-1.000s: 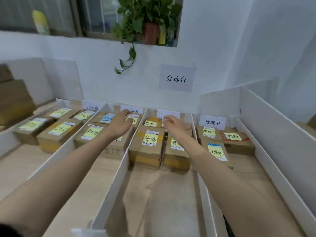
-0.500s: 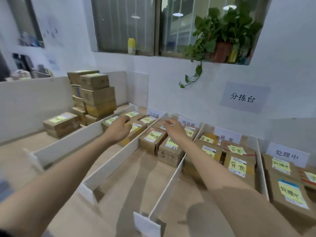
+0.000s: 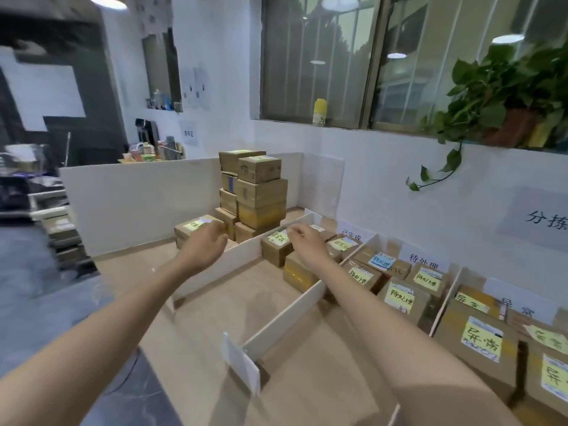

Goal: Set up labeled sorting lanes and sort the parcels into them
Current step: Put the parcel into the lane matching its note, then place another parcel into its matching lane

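A lone parcel (image 3: pixel 191 229) with a yellow note on top sits on the wooden table (image 3: pixel 215 305), outside the lanes and left of the first white divider (image 3: pixel 242 252). The left hand (image 3: pixel 204 245) hangs just in front of it, fingers loosely bent and holding nothing. The fingertips reach the parcel's near top edge, but blur hides whether they touch it.

Right of that divider, in the lane labelled 已完成 (image 3: pixel 351 234), the right hand (image 3: pixel 307 245) is held over a noted parcel (image 3: pixel 272 256). Its fingers are also loosely curled and empty, their tips beside the yellow note. Whether they touch it cannot be told.

Past the second divider (image 3: pixel 285 315), the 待处理 label (image 3: pixel 423 260) stands behind more noted parcels (image 3: pixel 399 299). Further right is the 异常 label (image 3: pixel 519 305), with its own parcels (image 3: pixel 479 342) in front.

Behind the lone parcel, a stack of cardboard boxes (image 3: pixel 258 195) stands in the corner against a white partition (image 3: pixel 138 204). A potted plant (image 3: pixel 507 96) and a yellow bottle (image 3: pixel 319 111) stand on the window sill above.
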`<state>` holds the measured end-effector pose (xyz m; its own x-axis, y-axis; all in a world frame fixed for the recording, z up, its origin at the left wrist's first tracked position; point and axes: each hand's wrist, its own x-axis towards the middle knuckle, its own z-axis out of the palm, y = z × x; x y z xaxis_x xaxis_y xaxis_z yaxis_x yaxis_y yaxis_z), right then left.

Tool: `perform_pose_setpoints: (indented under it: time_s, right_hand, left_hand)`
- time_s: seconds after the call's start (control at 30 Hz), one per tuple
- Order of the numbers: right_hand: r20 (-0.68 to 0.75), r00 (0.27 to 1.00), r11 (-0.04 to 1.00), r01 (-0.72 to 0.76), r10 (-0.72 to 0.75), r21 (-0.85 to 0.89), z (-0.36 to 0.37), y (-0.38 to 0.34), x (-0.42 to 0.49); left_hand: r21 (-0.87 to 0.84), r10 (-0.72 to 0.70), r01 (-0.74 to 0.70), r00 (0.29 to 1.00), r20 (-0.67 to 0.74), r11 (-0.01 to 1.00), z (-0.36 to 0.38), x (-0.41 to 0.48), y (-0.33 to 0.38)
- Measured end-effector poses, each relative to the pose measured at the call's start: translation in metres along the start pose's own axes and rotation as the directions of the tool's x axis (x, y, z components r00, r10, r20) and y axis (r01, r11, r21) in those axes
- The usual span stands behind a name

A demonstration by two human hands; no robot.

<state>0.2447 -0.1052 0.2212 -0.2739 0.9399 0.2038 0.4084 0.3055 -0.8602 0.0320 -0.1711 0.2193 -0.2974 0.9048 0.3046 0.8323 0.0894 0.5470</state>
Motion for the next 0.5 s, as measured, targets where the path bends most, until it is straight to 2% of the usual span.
perform_pose_setpoints:
  time_s: [0.33,0.5]
  right_hand:
    - [0.152,0.984,0.996,0.090,-0.093,0.028,0.155,-0.071,0.032]
    - [0.198,0.972,0.992,0.123,-0.126,0.030,0.216,-0.093,0.039]
  left_hand:
    - [0.027,-0.155,0.159,0.982,-0.105,0.987,-0.078,0.002,-0.147]
    - [0.015,-0.212,0.216,0.967,-0.138,0.976,-0.104,-0.003,-0.195]
